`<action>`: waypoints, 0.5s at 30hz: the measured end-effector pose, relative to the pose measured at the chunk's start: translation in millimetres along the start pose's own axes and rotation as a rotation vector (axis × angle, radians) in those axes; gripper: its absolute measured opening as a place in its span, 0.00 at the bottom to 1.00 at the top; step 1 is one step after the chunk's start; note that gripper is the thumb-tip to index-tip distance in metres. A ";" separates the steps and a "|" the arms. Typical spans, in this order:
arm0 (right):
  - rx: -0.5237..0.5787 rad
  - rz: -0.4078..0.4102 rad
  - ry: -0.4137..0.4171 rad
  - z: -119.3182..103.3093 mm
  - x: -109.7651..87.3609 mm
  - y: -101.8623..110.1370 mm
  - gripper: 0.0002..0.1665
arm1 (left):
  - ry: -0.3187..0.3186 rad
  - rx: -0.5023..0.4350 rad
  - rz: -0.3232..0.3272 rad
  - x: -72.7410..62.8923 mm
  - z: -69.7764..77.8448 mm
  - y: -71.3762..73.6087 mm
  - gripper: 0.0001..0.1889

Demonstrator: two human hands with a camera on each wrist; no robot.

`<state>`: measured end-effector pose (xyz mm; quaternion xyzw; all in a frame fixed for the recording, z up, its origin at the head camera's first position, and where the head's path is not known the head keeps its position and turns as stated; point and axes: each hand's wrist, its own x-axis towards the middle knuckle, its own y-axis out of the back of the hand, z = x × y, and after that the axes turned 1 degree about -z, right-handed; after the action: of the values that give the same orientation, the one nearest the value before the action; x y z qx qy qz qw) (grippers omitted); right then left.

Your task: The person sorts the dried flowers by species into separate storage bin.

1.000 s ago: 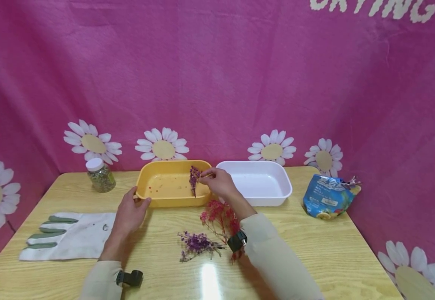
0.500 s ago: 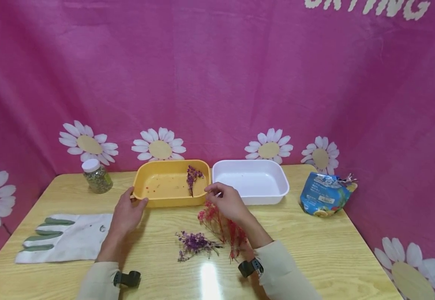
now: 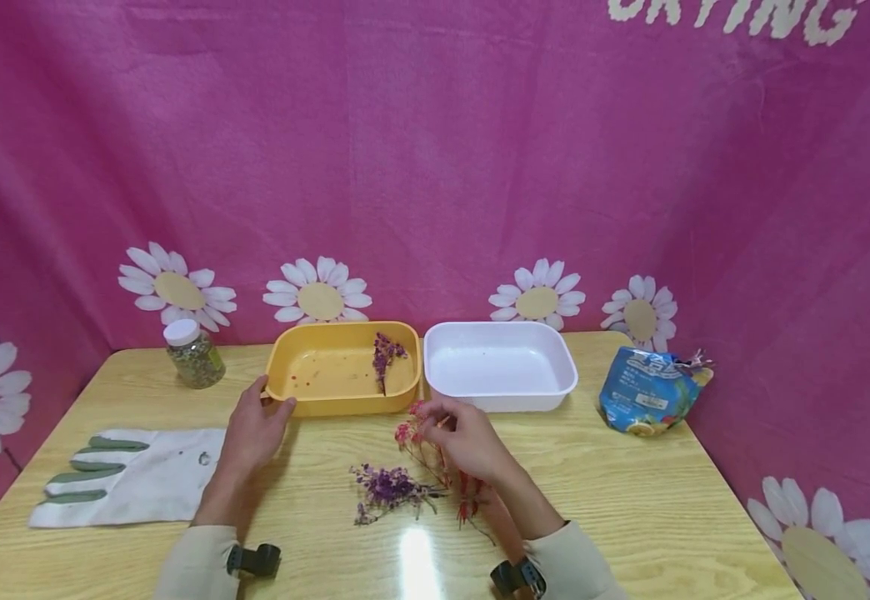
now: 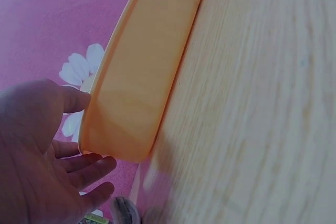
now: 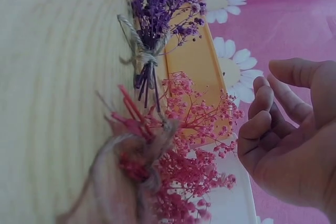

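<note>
My left hand holds the left front corner of a yellow plastic tub, with the thumb at its rim in the left wrist view. Inside that tub lies a small sprig of dried purple flowers. Over a bunch of red dried flowers, my right hand hovers with loosely bent fingers and nothing between them. The hand partly covers the bunch in the head view. Left of it on the table lies a purple dried flower bunch, its stems tied with twine in the right wrist view.
A white tub stands directly right of the yellow one. Farther right is a blue printed bag. At left are a white-lidded jar and a white and green work glove. A pink flowered cloth hangs behind the table.
My right hand has let go of the purple sprig, which stays in the yellow tub. It has drawn back from the tub toward the red flowers. The left hand stays at the corner.
</note>
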<state>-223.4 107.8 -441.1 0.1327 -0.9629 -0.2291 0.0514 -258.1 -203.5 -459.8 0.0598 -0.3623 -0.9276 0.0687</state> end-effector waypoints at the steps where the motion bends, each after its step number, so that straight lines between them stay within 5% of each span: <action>1: 0.002 -0.002 0.001 0.1 -1.8 -0.1 0.10 | -0.001 0.000 0.004 0.0 -0.2 -0.1 0.37; 15: -0.043 -0.051 0.040 8.8 -18.9 -6.0 0.09 | 0.009 -0.001 0.011 -0.6 1.9 -0.6 0.37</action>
<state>-205.3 111.6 -452.4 0.1607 -0.9529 -0.2481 0.0676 -257.9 -201.7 -458.8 0.0619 -0.3621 -0.9270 0.0757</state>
